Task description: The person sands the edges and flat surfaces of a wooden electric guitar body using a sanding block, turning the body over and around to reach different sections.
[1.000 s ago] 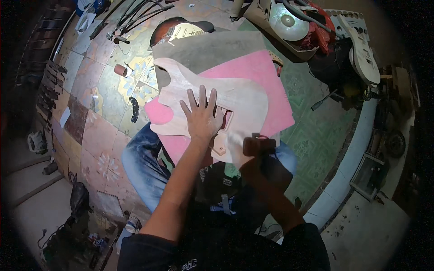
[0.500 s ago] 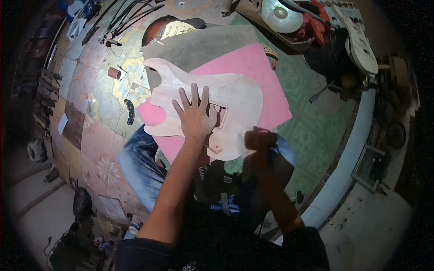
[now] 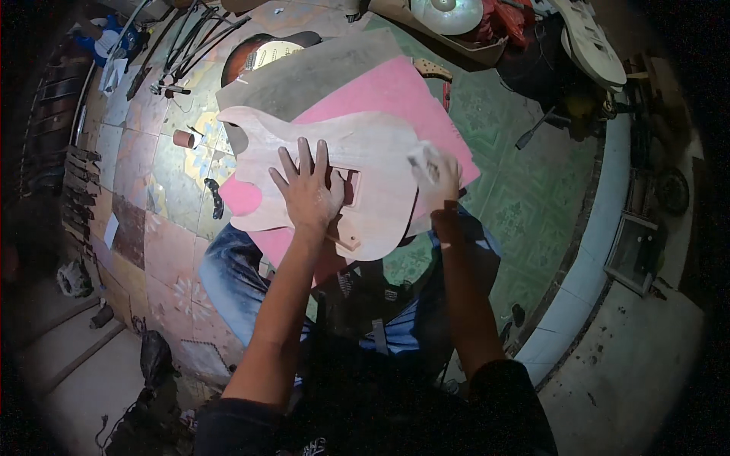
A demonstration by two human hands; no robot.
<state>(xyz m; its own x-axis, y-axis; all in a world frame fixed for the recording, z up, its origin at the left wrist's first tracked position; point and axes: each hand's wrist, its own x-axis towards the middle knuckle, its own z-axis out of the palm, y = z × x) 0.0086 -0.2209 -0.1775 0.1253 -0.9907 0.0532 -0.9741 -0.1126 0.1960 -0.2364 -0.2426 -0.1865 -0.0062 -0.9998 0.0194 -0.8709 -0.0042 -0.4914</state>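
A bare, pale wooden electric guitar body (image 3: pixel 281 197) lies across my lap, with routed cavities in its face. My left hand (image 3: pixel 312 190) lies flat on it with fingers spread, its thumb beside the rectangular cavity (image 3: pixel 351 186). At the body's right edge, my right hand (image 3: pixel 447 178) is closed around a pale folded piece (image 3: pixel 423 161), smeared by motion, whose kind I cannot make out. Under the guitar body is a pink sheet (image 3: pixel 380 91), with a grey sheet (image 3: pixel 304 80) beyond it.
A sunburst guitar body (image 3: pixel 247 57) is partly covered by the grey sheet. On the tiles at left lie a brown cup-like cylinder (image 3: pixel 183 138) and a black curved piece (image 3: pixel 213 199). A cream guitar body (image 3: pixel 593 49) leans at far right, near a cardboard box (image 3: pixel 433 38).
My right hand has moved up from the guitar body's lower right corner to its right edge, out of shadow. My left hand keeps its place on the wood. The whole view has shifted slightly.
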